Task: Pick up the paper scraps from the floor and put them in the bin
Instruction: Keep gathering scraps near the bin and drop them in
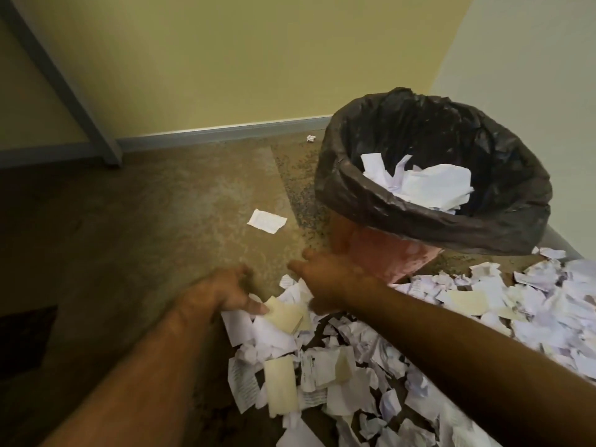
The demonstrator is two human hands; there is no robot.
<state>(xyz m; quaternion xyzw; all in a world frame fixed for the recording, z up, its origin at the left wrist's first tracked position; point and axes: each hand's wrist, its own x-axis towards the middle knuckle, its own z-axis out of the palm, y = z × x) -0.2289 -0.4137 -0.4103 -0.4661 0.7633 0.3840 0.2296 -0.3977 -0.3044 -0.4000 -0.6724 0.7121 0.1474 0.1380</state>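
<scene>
Nearest to me, a thick heap of torn white and cream paper scraps [354, 366] covers the speckled brown carpet floor [161, 221] at lower right, spreading off toward the right edge. Both bare forearms reach forward over it. My left hand [222, 293] sits at the heap's near-left edge with fingers loosely curled and spread, its thumb tip touching a cream slip [285, 312]; I cannot tell whether it pinches it. My right hand [325, 279] lies just beyond, blurred, fingers extended forward, not visibly gripping anything. Just past it stands the pink bin lined with a black plastic bag [419, 214], with crumpled white paper inside. A single white printed slip [266, 221] lies left of the bin, and a small crumpled white ball [311, 138] sits by the grey skirting board [225, 132].
</scene>
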